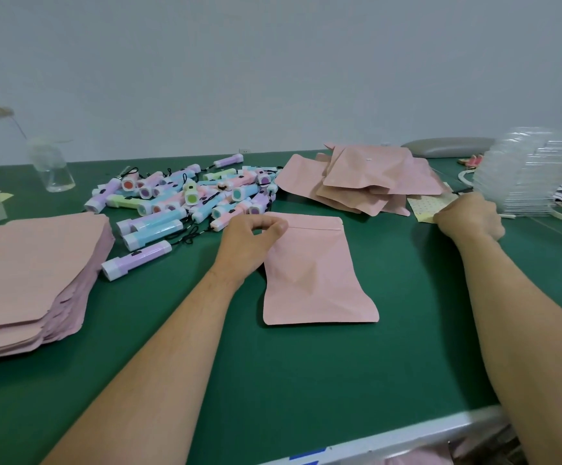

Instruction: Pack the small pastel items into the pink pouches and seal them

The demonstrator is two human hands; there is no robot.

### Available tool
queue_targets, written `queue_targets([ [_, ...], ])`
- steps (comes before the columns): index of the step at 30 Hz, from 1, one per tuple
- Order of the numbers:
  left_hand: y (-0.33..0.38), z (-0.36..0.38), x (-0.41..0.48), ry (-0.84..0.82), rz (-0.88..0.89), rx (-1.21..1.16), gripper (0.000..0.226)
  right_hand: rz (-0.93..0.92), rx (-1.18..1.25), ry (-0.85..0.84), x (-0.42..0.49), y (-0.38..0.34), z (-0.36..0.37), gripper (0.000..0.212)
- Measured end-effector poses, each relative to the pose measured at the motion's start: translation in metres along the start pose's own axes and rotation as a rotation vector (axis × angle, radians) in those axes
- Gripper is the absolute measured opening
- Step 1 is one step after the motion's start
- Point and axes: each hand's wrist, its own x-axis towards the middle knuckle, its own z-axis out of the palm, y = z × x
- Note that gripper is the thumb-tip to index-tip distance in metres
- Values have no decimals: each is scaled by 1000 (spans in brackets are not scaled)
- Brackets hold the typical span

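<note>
Head view: left grip (250, 244) pinches pouch (316, 275) top edge; right grip (471, 219) curled, hold unclear.

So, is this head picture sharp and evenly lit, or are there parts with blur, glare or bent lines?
Head view: light is soft and even, with only faint shadows beside the left hand and the pink pouch; wide-angle bending stretches the pouch stack at the left edge; the clear plastic trays show pale glare and look smeared.

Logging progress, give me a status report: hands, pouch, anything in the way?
Left hand pinches pouch at top corner. Right hand curled at dotted sheet, grip unclear. Pastel items piled beyond, none blocking.
</note>
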Motion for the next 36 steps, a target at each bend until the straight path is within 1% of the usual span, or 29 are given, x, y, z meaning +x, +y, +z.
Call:
queue_targets([
  [4, -1, 0, 0, 5, -10, 0, 7, 24, 3, 38, -5, -1, 2, 45],
  [8, -3, 1, 2, -6, -31, -3, 7, -38, -73, 52, -11, -1, 2, 34],
  [12, 1, 1, 1, 28, -48, -39, 9, -91, -53, 118, -18, -4, -1, 27],
  [16, 2, 1, -1, 28, -66, -47, 11, -263, -21, 238, -37, -20, -4, 23],
  [18, 2, 1, 0, 22, -71, -55, 10, -346, 113, 261, -52, -32, -3, 23],
  [20, 2, 1, 0, 21, -68, -58, 9, -441, 348, 184, -70, -45, -3, 26],
  [22, 1, 1, 0, 8, -52, -57, 10, -551, 578, -28, -93, -59, -2, 24],
  [24, 1, 1, -1, -2, -30, -53, 12, -640, 702, -224, -119, -71, 1, 18],
  [26, 1, 1, -1, -1, -7, -54, 13, -720, 726, -351, -140, -83, 9, 11],
  [27, 2, 1, -1, -3, 3, -52, 14, -761, 707, -388, -148, -87, 14, 11],
  [29, 4, 0, -3, -19, 19, -49, 17, -872, 599, -410, -157, -93, 21, 12],
  [31, 6, 0, -4, -30, 22, -34, 24, -939, 528, -446, -161, -95, 26, 13],
  [33, 6, 0, -3, -31, 6, -16, 25, -963, 500, -462, -163, -96, 28, 15],
  [36, 7, 0, -3, -25, -24, 28, 23, -972, 489, -443, -163, -96, 30, 16],
])
